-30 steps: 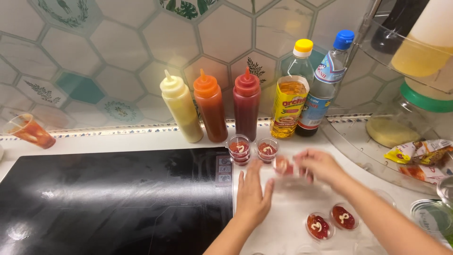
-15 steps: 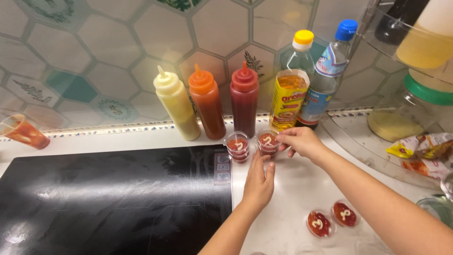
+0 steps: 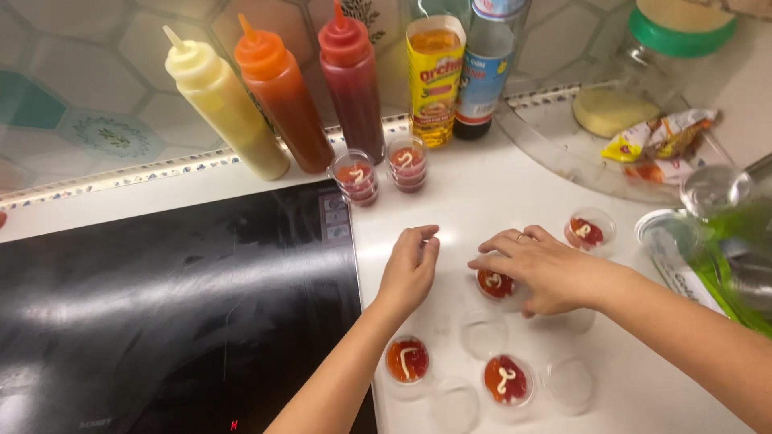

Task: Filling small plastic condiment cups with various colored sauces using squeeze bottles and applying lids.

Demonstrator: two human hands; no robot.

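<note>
My right hand (image 3: 543,269) lies over a small clear cup of red sauce with a white squiggle (image 3: 494,283), fingertips curled on its rim. My left hand (image 3: 410,269) rests palm down on the white counter (image 3: 474,201) just left of that cup, holding nothing. Nearer me stand two more filled cups (image 3: 408,359) (image 3: 505,378) among several clear empty cups or lids (image 3: 485,333). Another filled cup (image 3: 589,231) sits to the right. Two short stacks of filled cups (image 3: 354,177) (image 3: 408,161) stand at the back.
Yellow (image 3: 221,104), orange (image 3: 281,96) and red (image 3: 351,76) squeeze bottles line the tiled wall, beside an oil bottle (image 3: 434,72) and a blue-labelled bottle (image 3: 486,64). A black hob (image 3: 161,305) fills the left. A clear tray with packets (image 3: 643,137) sits at the right.
My right hand has come back from the stacked cups at the wall to a cup nearer me. My left hand drew back too, and the camera now looks lower and closer.
</note>
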